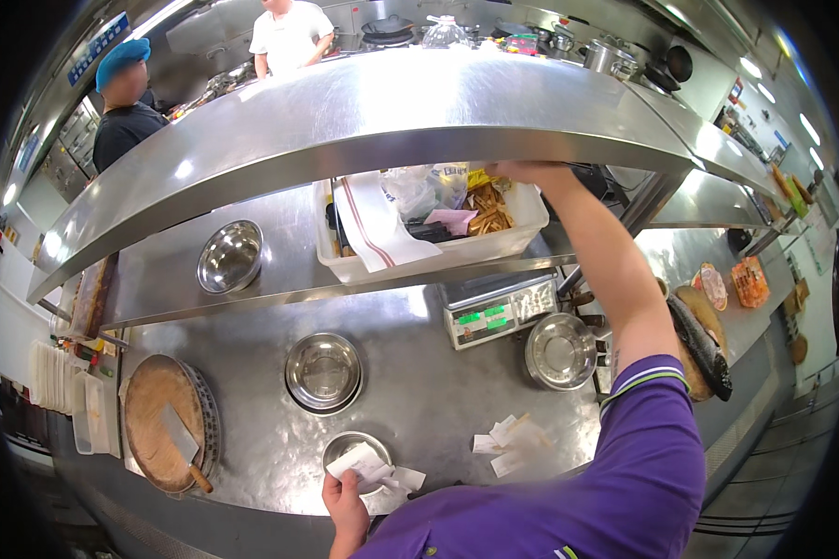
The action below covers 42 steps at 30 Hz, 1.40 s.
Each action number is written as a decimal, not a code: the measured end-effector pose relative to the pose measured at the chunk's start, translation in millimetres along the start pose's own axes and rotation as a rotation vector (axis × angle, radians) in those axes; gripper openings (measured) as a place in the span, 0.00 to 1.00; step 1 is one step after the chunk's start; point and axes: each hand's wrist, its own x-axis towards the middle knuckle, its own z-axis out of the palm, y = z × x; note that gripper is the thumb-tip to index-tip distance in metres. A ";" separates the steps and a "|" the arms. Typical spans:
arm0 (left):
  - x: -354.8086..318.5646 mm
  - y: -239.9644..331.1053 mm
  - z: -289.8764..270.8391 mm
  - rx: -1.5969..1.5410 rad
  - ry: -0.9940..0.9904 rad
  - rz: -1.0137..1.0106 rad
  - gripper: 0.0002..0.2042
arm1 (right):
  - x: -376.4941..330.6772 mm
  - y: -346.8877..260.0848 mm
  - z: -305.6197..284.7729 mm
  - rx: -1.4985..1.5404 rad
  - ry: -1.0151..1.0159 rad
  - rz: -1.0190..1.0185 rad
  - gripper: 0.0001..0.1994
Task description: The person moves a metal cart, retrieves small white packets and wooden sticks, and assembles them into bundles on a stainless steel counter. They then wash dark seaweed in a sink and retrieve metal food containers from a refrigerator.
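Steel tabletop (419, 391) w/ 3 steel bowls, scale (494, 312), round chopping board (158, 419) + cleaver, paper slips. Shelf (168, 270): bowl, white tub (438, 252).
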 end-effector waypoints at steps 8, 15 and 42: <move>6.7 -4.0 -10.2 0.007 0.013 -0.041 0.12 | 11.6 -2.4 61.6 -0.190 -0.103 0.007 0.19; 1.8 -9.0 -17.1 -0.054 0.010 -0.033 0.12 | 3.1 4.1 90.0 -0.031 -0.701 -0.240 0.32; -37.8 -9.3 -25.7 -0.155 0.103 0.046 0.12 | 33.3 -6.2 136.9 -0.113 -0.791 0.079 0.40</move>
